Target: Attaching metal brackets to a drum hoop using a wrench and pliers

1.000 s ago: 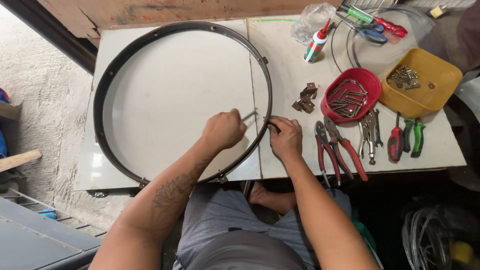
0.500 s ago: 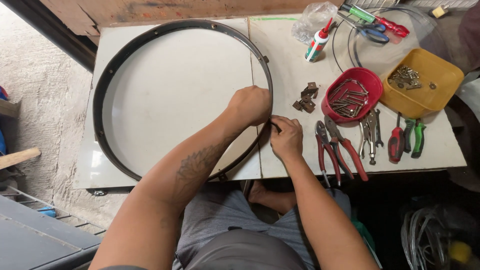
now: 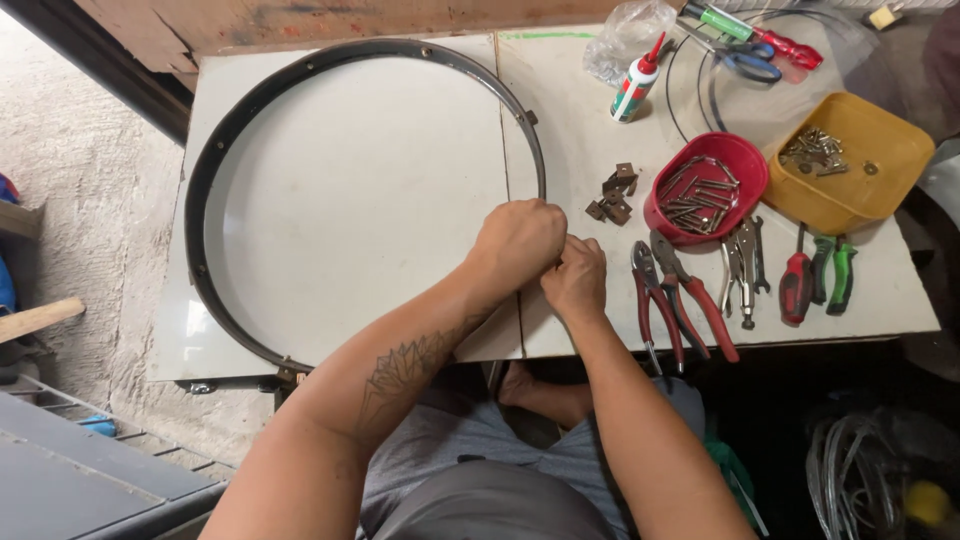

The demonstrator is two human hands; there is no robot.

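White tabletop [image 3: 400,180] panels over a concrete floor carry a large black metal hoop [image 3: 210,170], and both hands meet at its near-right rim. Since a second ago the left hand [image 3: 518,240] has moved rightward along the rim and now sits closed, knuckles up, pressed against the right hand [image 3: 575,278], which has barely shifted. So the work has gathered at one spot on the hoop, beside the seam between the two panels. The right hand is pinched on something small at the rim; what it grips is covered by the left fist, and what the left hand holds, if anything, cannot be told either.

Just beyond the right hand lie small brown metal brackets [image 3: 612,194]; at its right side, red-handled pliers [image 3: 680,300], locking pliers [image 3: 742,262] and screwdrivers [image 3: 815,280]. Farther out sit a red bowl of nails [image 3: 708,188], a yellow tray of screws [image 3: 850,165], a glue bottle [image 3: 636,88] and a clear plastic bag [image 3: 625,35]. The hoop's near arc is hidden under the forearm, and wire loops at the far right are faint.
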